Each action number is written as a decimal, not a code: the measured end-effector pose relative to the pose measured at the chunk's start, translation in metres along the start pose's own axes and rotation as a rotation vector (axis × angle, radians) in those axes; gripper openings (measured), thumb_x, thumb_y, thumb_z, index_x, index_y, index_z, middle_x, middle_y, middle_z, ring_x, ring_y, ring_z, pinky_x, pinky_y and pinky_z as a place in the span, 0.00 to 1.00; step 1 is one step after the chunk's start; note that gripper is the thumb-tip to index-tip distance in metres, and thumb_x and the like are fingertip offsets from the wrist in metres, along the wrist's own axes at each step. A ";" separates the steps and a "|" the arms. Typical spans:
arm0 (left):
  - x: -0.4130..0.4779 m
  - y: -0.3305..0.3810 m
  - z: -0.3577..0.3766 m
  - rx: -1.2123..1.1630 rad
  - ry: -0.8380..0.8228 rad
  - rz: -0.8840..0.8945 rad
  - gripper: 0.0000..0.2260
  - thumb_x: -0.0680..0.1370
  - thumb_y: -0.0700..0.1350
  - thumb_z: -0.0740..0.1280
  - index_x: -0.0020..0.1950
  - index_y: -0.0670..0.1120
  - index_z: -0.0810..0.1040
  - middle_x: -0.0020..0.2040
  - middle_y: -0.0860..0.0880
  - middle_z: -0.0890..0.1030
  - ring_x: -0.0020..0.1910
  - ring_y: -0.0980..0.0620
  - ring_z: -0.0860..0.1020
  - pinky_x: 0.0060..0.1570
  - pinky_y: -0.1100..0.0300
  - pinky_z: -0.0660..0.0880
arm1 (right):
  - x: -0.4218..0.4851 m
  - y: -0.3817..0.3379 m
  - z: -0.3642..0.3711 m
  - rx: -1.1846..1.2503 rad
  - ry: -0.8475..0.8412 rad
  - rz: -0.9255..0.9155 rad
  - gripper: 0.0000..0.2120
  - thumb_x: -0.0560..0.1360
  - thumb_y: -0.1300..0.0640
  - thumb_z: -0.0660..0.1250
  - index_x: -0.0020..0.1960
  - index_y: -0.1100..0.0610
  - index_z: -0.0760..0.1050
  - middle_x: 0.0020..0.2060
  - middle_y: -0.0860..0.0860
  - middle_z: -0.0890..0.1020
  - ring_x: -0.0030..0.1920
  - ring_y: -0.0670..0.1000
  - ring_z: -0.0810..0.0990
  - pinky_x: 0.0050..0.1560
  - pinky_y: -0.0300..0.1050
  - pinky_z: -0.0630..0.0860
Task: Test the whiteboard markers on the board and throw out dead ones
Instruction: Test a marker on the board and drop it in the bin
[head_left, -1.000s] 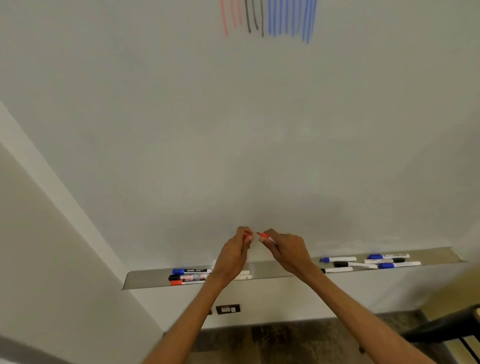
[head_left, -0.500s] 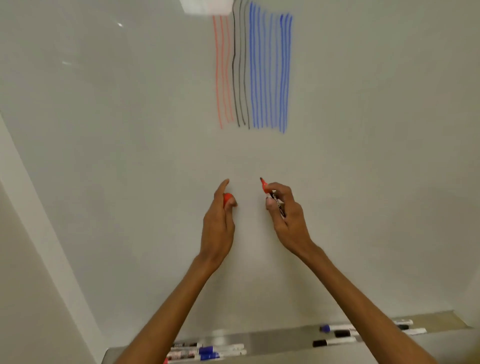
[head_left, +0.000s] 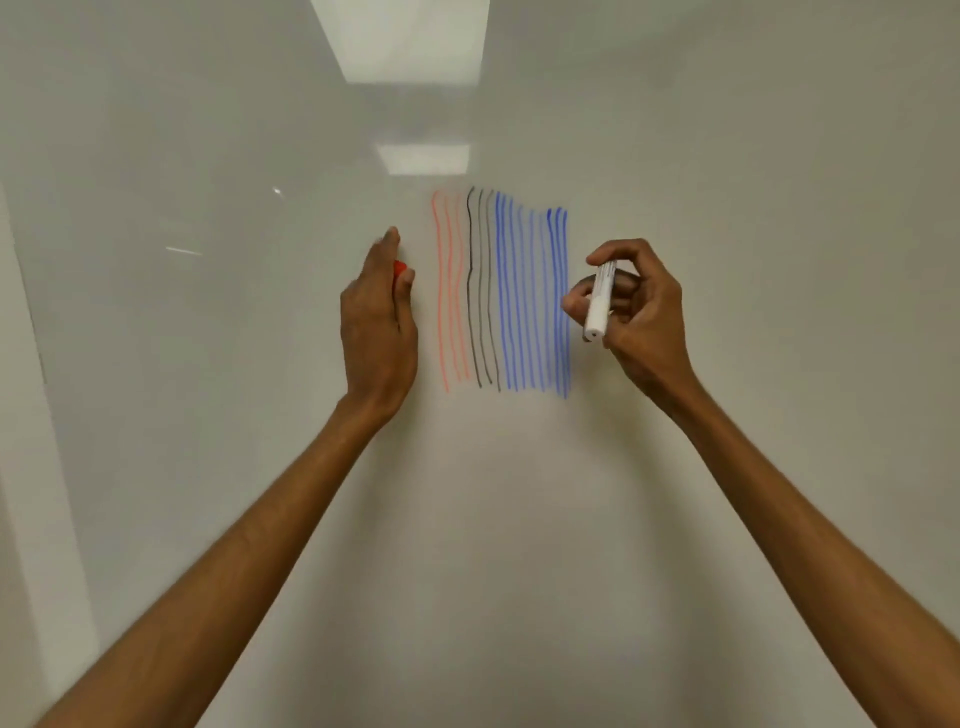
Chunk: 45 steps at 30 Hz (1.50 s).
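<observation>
— Holding hands well apart before the whiteboard (head_left: 727, 156): pinching a red cap (head_left: 399, 267) with the left hand (head_left: 379, 322), gripping the marker (head_left: 598, 301) in the curled fingers of the right hand (head_left: 639, 312).
— Pointing which way?
— Standing nearly upright, leaning slightly, aiming its blunt white end down and toward the camera, just right of the blue lines (head_left: 530, 301).
— Seeing the tip?
— Not seeing it; hiding behind thumb and forefinger. Hiding most of the cap behind the left hand too. Not managing to tell about touching the board.
</observation>
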<state>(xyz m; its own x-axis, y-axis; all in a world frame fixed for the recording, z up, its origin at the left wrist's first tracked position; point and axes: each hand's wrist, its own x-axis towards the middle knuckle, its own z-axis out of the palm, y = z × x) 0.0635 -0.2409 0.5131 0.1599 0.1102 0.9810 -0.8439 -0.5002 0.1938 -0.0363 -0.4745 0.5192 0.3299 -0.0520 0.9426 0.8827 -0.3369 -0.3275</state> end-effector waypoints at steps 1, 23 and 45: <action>0.009 -0.003 0.003 0.041 0.011 0.016 0.20 0.86 0.46 0.54 0.77 0.41 0.64 0.75 0.44 0.69 0.76 0.49 0.65 0.77 0.54 0.59 | 0.008 0.000 0.002 0.010 0.031 -0.012 0.13 0.73 0.68 0.73 0.53 0.61 0.72 0.36 0.56 0.81 0.35 0.52 0.81 0.35 0.41 0.78; 0.026 -0.023 0.032 0.310 0.098 0.191 0.22 0.86 0.41 0.51 0.80 0.39 0.56 0.80 0.43 0.58 0.80 0.49 0.54 0.79 0.53 0.48 | 0.071 0.056 0.019 0.036 0.459 -0.128 0.13 0.73 0.64 0.70 0.37 0.58 0.67 0.38 0.70 0.77 0.28 0.57 0.75 0.30 0.42 0.73; 0.023 -0.024 0.033 0.328 0.115 0.201 0.21 0.86 0.40 0.53 0.79 0.39 0.58 0.80 0.42 0.59 0.80 0.47 0.54 0.79 0.52 0.49 | 0.013 0.058 0.009 -0.013 0.346 -0.013 0.17 0.71 0.68 0.68 0.33 0.60 0.61 0.26 0.56 0.71 0.21 0.59 0.69 0.21 0.41 0.67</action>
<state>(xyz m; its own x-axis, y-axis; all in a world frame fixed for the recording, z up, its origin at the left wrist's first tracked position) 0.1042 -0.2546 0.5315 -0.0661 0.0686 0.9955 -0.6416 -0.7670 0.0102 0.0224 -0.4866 0.5119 0.1837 -0.3630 0.9135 0.8809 -0.3516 -0.3168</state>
